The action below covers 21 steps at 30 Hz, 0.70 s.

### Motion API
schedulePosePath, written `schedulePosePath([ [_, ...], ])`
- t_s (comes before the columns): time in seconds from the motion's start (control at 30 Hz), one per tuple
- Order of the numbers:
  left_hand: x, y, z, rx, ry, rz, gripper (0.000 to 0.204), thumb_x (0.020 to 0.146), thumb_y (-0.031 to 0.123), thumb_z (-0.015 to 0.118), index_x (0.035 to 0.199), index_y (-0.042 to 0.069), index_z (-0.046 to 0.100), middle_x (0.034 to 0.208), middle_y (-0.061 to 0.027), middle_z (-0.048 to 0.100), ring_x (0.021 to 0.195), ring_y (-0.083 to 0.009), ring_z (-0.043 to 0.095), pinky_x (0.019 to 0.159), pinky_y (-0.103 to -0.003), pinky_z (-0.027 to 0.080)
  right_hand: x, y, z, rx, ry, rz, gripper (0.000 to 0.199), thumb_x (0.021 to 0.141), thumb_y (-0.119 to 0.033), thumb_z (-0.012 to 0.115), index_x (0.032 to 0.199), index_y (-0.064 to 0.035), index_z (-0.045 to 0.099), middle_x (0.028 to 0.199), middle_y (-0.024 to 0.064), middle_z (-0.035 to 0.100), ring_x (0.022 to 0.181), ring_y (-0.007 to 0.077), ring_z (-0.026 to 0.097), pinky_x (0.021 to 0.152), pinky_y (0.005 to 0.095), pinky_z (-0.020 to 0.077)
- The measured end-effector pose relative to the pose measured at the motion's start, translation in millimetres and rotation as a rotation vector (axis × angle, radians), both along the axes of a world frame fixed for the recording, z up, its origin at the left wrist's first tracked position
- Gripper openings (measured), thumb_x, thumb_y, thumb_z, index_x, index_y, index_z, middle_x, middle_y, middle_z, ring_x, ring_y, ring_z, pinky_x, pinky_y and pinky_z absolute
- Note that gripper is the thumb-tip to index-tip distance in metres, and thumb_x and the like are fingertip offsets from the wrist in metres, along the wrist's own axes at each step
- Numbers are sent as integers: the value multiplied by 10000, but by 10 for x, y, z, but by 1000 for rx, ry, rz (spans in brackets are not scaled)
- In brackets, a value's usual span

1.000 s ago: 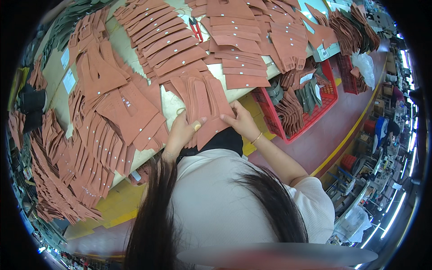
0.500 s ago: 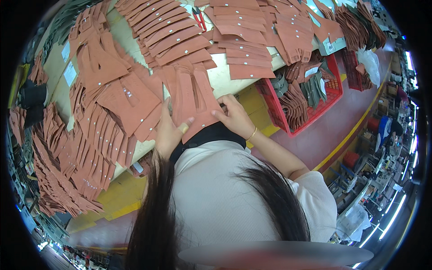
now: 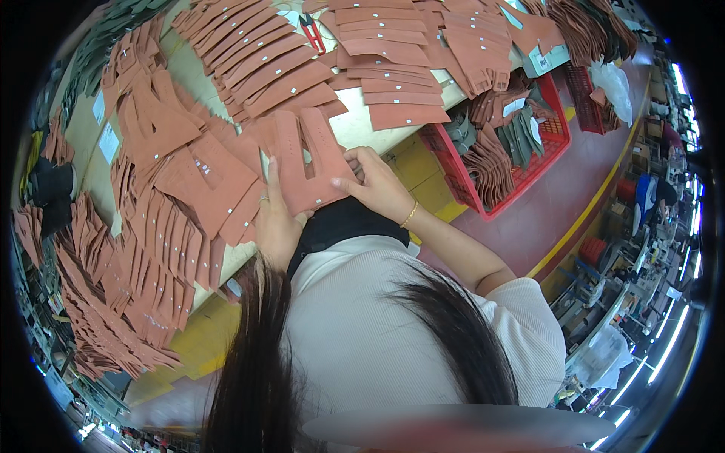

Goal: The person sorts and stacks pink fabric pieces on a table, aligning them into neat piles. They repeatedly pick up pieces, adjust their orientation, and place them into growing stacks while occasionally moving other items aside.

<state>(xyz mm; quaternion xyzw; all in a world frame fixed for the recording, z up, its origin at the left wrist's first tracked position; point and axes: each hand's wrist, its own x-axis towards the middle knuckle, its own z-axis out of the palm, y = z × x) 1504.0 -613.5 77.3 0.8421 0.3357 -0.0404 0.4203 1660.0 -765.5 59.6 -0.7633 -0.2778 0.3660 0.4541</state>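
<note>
A brick-red leather piece [image 3: 306,195] with a long slot between two strips is held at the table's near edge, close to my body. My left hand [image 3: 278,230] grips its near left side, fingers along the edge and thumb at the near corner. On the right edge my right hand [image 3: 377,189] pinches the piece, thumb on top and fingers partly hidden. Just left of my left hand lie overlapping leather pieces [image 3: 204,177] of the same shape, marked with small white stickers. Beyond the held piece, fanned rows of leather pieces [image 3: 264,72] cover the table.
Red-handled snips [image 3: 313,36] lie between two rows. A red plastic crate [image 3: 495,208] holding bundled brown and green pieces stands right of the table [image 3: 355,124]. Another red crate [image 3: 585,94] with a clear plastic bag sits farther right. Bundled strips [image 3: 98,302] crowd the left end.
The leather piece now shows its slot more openly and lies flatter. My right thumb has moved onto its upper face, and my left thumb has slid back toward the near corner.
</note>
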Motion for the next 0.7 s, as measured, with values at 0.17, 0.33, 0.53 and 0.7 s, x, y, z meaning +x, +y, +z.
schedulePosePath([
  [0.17, 32, 77, -51, -105, -55, 34, 1208, 666, -14, 855, 1597, 107, 95, 1200, -307, 621, 1114, -453, 614, 951, -465, 499, 36, -59, 60, -97, -42, 54, 403, 895, -274, 720, 1179, -36, 563, 1071, 155, 555, 890, 315, 637, 804, 395, 532],
  [0.33, -25, 127, -59, -36, 57, 47, 1087, 671, 44, 872, 1553, 47, 236, 1249, -301, 601, 1164, -429, 596, 980, -449, 485, 262, -82, 24, -114, -289, 40, 283, 896, -269, 698, 1072, -58, 630, 1003, 146, 570, 913, 355, 631, 796, 421, 526],
  [0.53, -56, 65, -56, 60, 39, 53, 882, 734, 111, 857, 1469, -10, 385, 1241, -296, 595, 1165, -416, 590, 988, -444, 473, 962, -14, -100, -100, -771, -189, 285, 883, -198, 693, 1141, -82, 662, 1006, 124, 594, 878, 305, 607, 777, 394, 506],
  [0.7, -77, 15, 5, 113, 68, 53, 803, 763, 129, 833, 1434, -37, 425, 1211, -297, 596, 1126, -435, 593, 953, -475, 483, 1317, 247, -231, 7, -991, -276, 400, 878, -182, 695, 1272, -140, 639, 1176, 84, 587, 1066, 302, 562, 915, 406, 457],
])
